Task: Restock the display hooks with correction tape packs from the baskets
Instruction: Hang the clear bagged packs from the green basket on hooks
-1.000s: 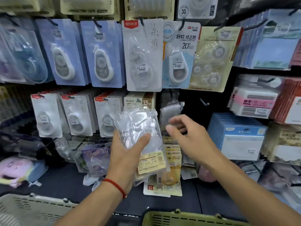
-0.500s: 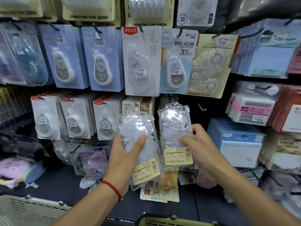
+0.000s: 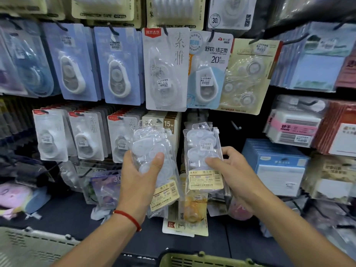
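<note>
- I look at the display wall [image 3: 250, 116], hung with carded correction tapes in rows; a bare hook [image 3: 236, 125] juts out right of centre.
- Two baskets sit at the bottom edge: a grey basket [image 3: 28, 247] at the left corner, a green basket [image 3: 202, 260] near the middle.
- My left hand [image 3: 138, 182] grips a clear correction tape pack [image 3: 154, 151], thumb curled over its front.
- My right hand [image 3: 233, 170] pinches a second clear pack [image 3: 202, 151] just beside it, below that hook.

Dark shelf [image 3: 63, 214] below — black hooked display wall [image 3: 250, 120] behind.
</note>
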Demonstrator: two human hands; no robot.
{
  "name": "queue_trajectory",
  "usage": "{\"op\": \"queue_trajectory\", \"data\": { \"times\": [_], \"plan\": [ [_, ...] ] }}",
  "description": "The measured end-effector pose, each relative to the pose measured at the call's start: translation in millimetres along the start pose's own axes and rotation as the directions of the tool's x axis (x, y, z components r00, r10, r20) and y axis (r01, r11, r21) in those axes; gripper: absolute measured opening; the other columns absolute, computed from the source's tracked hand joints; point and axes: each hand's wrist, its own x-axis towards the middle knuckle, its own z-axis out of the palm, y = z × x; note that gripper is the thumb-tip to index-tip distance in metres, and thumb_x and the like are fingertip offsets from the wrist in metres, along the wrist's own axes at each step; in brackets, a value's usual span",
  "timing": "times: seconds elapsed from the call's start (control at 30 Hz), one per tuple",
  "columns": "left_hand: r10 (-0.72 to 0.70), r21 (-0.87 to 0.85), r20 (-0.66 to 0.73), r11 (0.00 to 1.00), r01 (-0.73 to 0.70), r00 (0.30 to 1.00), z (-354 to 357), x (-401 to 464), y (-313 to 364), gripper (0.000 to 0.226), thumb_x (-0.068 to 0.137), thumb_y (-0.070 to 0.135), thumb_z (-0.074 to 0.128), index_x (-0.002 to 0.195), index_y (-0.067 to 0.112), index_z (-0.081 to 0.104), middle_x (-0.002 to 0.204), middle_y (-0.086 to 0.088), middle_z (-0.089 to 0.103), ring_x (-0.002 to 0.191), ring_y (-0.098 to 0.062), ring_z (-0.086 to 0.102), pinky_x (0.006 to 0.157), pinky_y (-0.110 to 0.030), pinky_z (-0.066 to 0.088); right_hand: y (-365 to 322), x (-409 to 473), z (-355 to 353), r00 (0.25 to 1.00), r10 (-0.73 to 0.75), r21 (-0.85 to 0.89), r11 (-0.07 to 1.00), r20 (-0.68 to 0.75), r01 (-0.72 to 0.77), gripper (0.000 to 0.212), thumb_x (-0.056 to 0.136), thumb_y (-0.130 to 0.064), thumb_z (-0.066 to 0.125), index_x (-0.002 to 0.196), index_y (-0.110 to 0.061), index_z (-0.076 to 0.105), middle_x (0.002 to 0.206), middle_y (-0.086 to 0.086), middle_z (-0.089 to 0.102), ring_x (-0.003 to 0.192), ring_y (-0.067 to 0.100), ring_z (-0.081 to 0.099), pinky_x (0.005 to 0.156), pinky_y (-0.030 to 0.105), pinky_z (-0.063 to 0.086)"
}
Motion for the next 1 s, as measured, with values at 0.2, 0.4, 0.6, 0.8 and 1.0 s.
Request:
{"op": "queue_trajectory", "data": {
  "times": [0.2,0.4,0.6,0.8,1.0],
  "plan": [
    [0.004,0.000,0.016,1.000,-0.004,1.000,-1,0,0,0.040,0.086,0.039,0.082,0.120,0.038,0.061,0.114,0.017,0.074,0.106,-0.003,0.072,0.098,-0.038,0.057,-3,0,1,0.973,-0.139,-0.753,0.656,-0.183,-0.048,0.062,0.096,-0.056,0.062,0.146,-0.026,0.042,0.127,-0.008,0.067,0.110,0.017,0.067,0.087,0.040,0.055],
    [-0.044,0.027,0.081,0.999,0.041,0.996,3,-5,-5,0.045,0.078,0.046,0.089,0.113,0.041,0.062,0.112,0.018,0.075,0.105,-0.004,0.073,0.091,-0.035,0.059,-13,-11,27,0.978,-0.163,-0.496,0.844,0.131,0.207,0.050,0.075,-0.074,0.068,0.115,-0.044,0.062,0.099,-0.021,0.065,0.087,-0.002,0.065,0.072,0.015,0.050],
    [-0.129,-0.080,0.160,0.986,0.143,0.979,4,-8,-5,0.058,0.072,0.052,0.091,0.118,0.032,0.061,0.109,0.005,0.079,0.097,-0.021,0.079,0.077,-0.039,0.065,-6,-11,40,0.979,-0.144,-0.475,0.857,0.146,0.197,0.045,0.074,-0.066,0.080,0.108,-0.042,0.062,0.093,-0.019,0.068,0.074,-0.002,0.065,0.065,0.022,0.052],
    [-0.230,-0.100,0.215,0.962,0.256,0.949,2,-8,-4,0.074,0.078,0.068,0.079,0.136,0.030,0.054,0.117,-0.001,0.078,0.106,-0.023,0.076,0.086,-0.046,0.063,-6,-7,22,0.978,-0.081,-0.373,0.916,0.190,0.149,0.008,0.097,-0.034,0.072,0.093,-0.027,0.075,0.092,-0.007,0.078,0.081,0.010,0.074,0.075,0.038,0.058],
    [-0.148,-0.038,0.103,0.988,0.152,0.984,-2,-2,-8,0.041,0.099,0.039,0.066,0.136,0.027,0.054,0.116,-0.002,0.076,0.110,-0.024,0.073,0.094,-0.046,0.060,-8,-5,8,0.994,-0.014,-0.091,0.996,0.107,0.024,0.027,0.085,-0.037,0.067,0.109,-0.025,0.066,0.103,0.002,0.081,0.094,0.020,0.079,0.082,0.046,0.062]
  ]
}}
